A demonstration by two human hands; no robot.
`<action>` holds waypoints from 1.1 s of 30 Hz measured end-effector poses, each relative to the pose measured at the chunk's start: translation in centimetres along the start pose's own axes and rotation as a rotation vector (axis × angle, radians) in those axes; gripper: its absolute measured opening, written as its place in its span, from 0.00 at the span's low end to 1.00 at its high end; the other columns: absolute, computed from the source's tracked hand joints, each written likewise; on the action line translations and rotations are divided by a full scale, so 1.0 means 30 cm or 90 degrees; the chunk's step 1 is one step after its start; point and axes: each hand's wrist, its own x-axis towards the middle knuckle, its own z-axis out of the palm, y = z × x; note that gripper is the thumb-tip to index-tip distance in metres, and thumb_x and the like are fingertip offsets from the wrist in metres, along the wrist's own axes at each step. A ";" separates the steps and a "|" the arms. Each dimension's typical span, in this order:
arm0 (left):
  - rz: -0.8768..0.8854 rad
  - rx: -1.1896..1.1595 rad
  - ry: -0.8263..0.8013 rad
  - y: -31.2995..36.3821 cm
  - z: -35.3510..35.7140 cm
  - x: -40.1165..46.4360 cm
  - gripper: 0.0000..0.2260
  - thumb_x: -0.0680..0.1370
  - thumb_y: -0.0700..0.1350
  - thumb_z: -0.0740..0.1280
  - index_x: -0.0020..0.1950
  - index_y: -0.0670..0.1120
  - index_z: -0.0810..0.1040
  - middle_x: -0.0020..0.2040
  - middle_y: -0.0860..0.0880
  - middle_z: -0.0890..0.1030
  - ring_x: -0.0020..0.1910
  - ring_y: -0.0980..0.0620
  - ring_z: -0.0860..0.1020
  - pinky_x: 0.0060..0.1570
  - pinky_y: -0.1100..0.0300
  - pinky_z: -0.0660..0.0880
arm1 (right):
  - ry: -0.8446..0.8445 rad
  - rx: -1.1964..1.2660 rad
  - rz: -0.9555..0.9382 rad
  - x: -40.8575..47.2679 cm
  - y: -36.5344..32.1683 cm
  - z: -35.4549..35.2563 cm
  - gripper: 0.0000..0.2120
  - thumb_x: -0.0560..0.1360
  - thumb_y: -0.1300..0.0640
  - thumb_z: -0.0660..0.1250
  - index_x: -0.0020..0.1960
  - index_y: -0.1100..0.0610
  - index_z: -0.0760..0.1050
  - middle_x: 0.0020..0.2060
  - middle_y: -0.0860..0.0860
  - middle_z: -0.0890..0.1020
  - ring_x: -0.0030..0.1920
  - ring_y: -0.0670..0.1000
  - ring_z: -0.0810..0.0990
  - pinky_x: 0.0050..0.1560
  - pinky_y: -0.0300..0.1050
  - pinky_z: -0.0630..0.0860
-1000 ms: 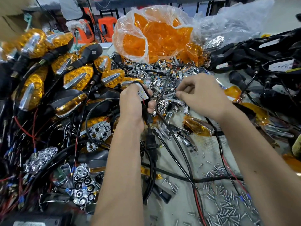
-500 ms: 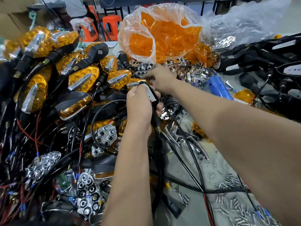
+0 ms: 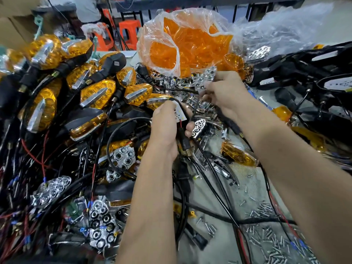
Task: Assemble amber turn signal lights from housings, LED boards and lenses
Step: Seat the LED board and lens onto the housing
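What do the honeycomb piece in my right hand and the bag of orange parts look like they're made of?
The honeycomb reflector, pinched by the right hand, looks like chrome-plated plastic: mirror-bright cells, though it could be metal. The bag is thin clear plastic film, crinkled and glossy. The lenses inside look like translucent amber plastic.

Beyond the hands, at the far edge of the grey tabletop (image 3: 224,242), stood orange plastic stools (image 3: 128,33) on a dark floor. A long dark table (image 3: 190,1) on thin black legs crossed the back, and a seated person (image 3: 88,10) was far left
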 end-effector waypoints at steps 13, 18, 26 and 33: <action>-0.074 0.026 -0.099 -0.026 0.078 -0.034 0.13 0.84 0.41 0.54 0.43 0.42 0.73 0.35 0.45 0.78 0.24 0.49 0.70 0.24 0.62 0.67 | -0.193 0.105 -0.019 -0.244 -0.011 -0.237 0.07 0.75 0.53 0.71 0.43 0.56 0.78 0.43 0.59 0.80 0.34 0.51 0.80 0.25 0.37 0.70; -0.092 0.062 -0.090 -0.027 0.087 -0.033 0.12 0.83 0.40 0.54 0.45 0.40 0.73 0.36 0.44 0.78 0.24 0.49 0.71 0.24 0.61 0.67 | -0.226 0.074 -0.106 -0.260 0.001 -0.217 0.10 0.77 0.56 0.71 0.56 0.58 0.76 0.39 0.57 0.80 0.28 0.48 0.77 0.22 0.34 0.66; -0.131 0.105 -0.146 -0.037 0.098 -0.042 0.11 0.85 0.44 0.60 0.51 0.39 0.77 0.36 0.39 0.77 0.27 0.47 0.74 0.26 0.61 0.73 | -0.248 -0.100 -0.204 -0.280 0.008 -0.145 0.14 0.80 0.65 0.71 0.65 0.61 0.77 0.41 0.63 0.80 0.24 0.52 0.77 0.21 0.38 0.70; -0.243 0.000 -0.161 -0.022 0.092 -0.047 0.17 0.87 0.47 0.53 0.51 0.43 0.78 0.40 0.44 0.82 0.36 0.49 0.81 0.38 0.56 0.78 | -0.247 -0.211 -0.266 -0.270 0.016 -0.152 0.14 0.77 0.64 0.75 0.60 0.53 0.82 0.37 0.67 0.76 0.28 0.57 0.72 0.33 0.48 0.71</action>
